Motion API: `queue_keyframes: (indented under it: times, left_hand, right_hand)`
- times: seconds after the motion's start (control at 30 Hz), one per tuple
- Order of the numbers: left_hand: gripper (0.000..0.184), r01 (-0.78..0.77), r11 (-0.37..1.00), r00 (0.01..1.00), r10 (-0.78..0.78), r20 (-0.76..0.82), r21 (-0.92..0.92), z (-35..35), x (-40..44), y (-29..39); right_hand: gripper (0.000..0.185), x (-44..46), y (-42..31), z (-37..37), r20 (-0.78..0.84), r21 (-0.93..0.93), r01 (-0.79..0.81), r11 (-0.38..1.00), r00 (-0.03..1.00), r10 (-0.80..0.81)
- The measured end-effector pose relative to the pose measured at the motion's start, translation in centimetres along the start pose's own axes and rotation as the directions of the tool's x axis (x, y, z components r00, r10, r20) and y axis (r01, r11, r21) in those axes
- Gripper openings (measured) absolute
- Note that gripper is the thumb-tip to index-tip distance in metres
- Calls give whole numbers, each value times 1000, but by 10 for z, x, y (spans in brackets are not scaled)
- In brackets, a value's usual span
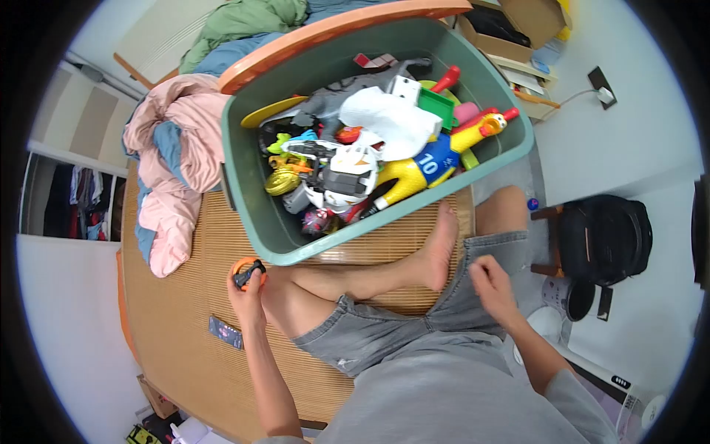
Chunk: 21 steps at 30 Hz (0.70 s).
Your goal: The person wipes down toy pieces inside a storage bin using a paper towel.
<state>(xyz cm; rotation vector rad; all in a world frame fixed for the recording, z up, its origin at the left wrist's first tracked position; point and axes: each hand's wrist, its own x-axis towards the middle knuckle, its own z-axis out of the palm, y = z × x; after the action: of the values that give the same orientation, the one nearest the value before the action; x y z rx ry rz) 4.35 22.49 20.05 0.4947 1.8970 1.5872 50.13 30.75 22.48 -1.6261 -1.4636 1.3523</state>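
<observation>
Our left hand (pixel 246 297) pinched the orange-and-black object (pixel 248 275) beside the bent knee (pixel 287 292), just outside the green bin (pixel 240 172); our right hand (pixel 493 287) hung half-curled near the shorts (pixel 452 311), its closure indeterminable.

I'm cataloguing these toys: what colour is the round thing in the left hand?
The round thing is orange-rimmed with a dark middle, as the head view shows.
</observation>
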Motion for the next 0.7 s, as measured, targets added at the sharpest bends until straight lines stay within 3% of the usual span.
queue_keyframes:
  times: [0.03,0.13,0.2,0.23,0.27,0.3,0.37,0.4,0.47,0.5,0.57,0.63,0.7]
  left_hand:
    - [39,-39,999,998,39,-56,-9,-7,17,-7]
    - [41,213,977,977,-213,27,0,-38,76,-36]
    - [34,364,926,932,-362,-37,102,-53,113,-69]
    - [28,449,893,890,-446,-94,16,-54,124,-77]
    - [20,433,894,893,-443,-83,-116,-66,145,-107]
    - [41,391,901,917,-400,-9,-190,-77,164,-128]
    - [68,154,841,950,-270,-155,-519,-74,173,-148]
    - [68,149,839,952,-265,-155,-523,-72,175,-153]
    - [86,104,942,940,-197,-277,-318,-71,162,-170]
    - [86,113,939,937,-209,-280,-324,-74,151,-178]
    - [82,51,995,987,-63,-151,-82,-77,139,-190]
    - [74,64,998,984,-62,-165,5,-87,118,-197]
    - [63,109,987,984,-89,-156,121,-102,91,-194]
  right_hand:
    - [17,-2,9,-9,-10,18,-120,993,993,120]
    - [17,-10,37,-36,-114,-1,-150,989,982,149]
    - [16,-18,76,-62,-203,32,-143,989,968,146]
    - [17,-20,102,-76,-251,61,-122,991,959,134]
    - [15,-24,115,-86,-295,-10,-162,987,943,152]
    - [13,-30,129,-98,-346,-78,-206,975,923,167]
    - [16,-45,207,-126,-417,-413,-177,893,909,-13]
    - [19,-60,218,-130,-381,-475,-271,837,921,82]
    - [25,-105,274,-149,-300,-647,-379,661,924,237]
    - [27,-121,310,-160,-251,-747,-380,546,921,298]
    - [29,-148,276,-144,-209,-425,-713,557,676,706]
    - [29,-180,337,-147,-161,-373,-685,625,712,684]
    - [29,-183,343,-138,-131,-312,-719,622,680,721]
